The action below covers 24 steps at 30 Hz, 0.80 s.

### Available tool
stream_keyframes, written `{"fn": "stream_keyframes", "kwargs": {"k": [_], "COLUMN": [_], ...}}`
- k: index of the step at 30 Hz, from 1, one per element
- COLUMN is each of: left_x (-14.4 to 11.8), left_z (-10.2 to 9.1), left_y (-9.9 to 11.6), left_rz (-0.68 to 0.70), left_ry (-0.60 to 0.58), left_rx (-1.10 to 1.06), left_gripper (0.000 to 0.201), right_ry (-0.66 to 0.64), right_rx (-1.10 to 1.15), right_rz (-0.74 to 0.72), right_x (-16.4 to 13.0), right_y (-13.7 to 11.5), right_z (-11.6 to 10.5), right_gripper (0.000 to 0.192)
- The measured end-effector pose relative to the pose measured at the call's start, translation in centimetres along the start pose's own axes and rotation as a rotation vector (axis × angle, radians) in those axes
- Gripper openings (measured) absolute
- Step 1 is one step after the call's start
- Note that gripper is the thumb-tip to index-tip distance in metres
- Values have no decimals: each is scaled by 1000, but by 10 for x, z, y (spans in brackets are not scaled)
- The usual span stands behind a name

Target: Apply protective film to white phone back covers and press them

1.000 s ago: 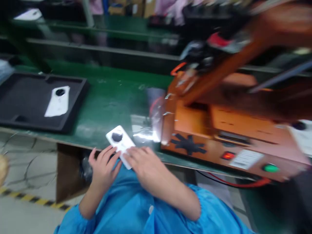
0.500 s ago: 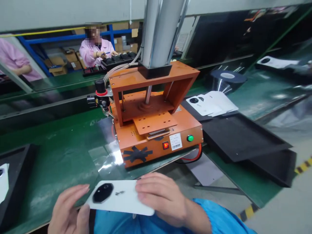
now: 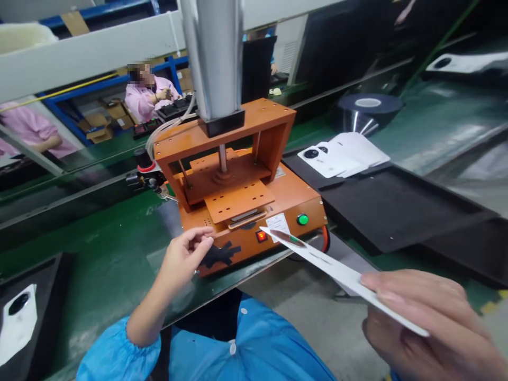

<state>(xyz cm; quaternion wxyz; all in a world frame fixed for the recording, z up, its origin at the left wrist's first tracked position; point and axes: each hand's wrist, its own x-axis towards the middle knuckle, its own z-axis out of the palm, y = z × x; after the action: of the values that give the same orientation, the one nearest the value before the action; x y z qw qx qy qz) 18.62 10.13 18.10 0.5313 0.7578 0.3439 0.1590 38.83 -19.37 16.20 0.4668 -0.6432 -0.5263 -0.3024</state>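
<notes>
Green matting covers the long surface of a factory line, with other workers in pink coats seated at far benches. At its middle stands an orange pneumatic press, its silver cylinder rising out of view, a red lit switch and a green button on its front.

As for progress, the press platen is raised and the slot under it looks unloaded, though a thin plate sits there and its nature is hard to tell. One white phone back cover is in hand and not yet set in the fixture. A fanned stack of similar covers lies on a black tray to the right of the press, and another single cover rests in a black tray at the near left; which are finished cannot be told.

The right hand pinches the near end of the cover between thumb and fingers, holding it edge-on so its camera end points toward the press front, just short of it. The left hand holds nothing: fingers loosely curled, fingertips just beside the black star-shaped mark on the press base, whether touching cannot be told.
</notes>
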Motion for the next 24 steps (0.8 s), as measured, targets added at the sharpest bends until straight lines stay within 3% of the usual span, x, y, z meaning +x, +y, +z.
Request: {"fn": "stream_keyframes", "kwargs": {"k": [8,17,24], "left_x": [8,20,38], "left_z": [-1,16,47], "left_y": [9,20,44], "left_rz": [-79,-97,-122], "left_ry": [-44,-63,-95], "left_rx": [7,-71,-335], "left_gripper": [59,68,66], "right_ry": [-211,-162,-196], "right_rx": [-143,-208,-221], "right_rz": [-185,-243,-311], "right_x": [15,1,10], "right_y": [-14,8,13], "right_z": [-14,-10,4], "right_gripper": [14,22,28]}}
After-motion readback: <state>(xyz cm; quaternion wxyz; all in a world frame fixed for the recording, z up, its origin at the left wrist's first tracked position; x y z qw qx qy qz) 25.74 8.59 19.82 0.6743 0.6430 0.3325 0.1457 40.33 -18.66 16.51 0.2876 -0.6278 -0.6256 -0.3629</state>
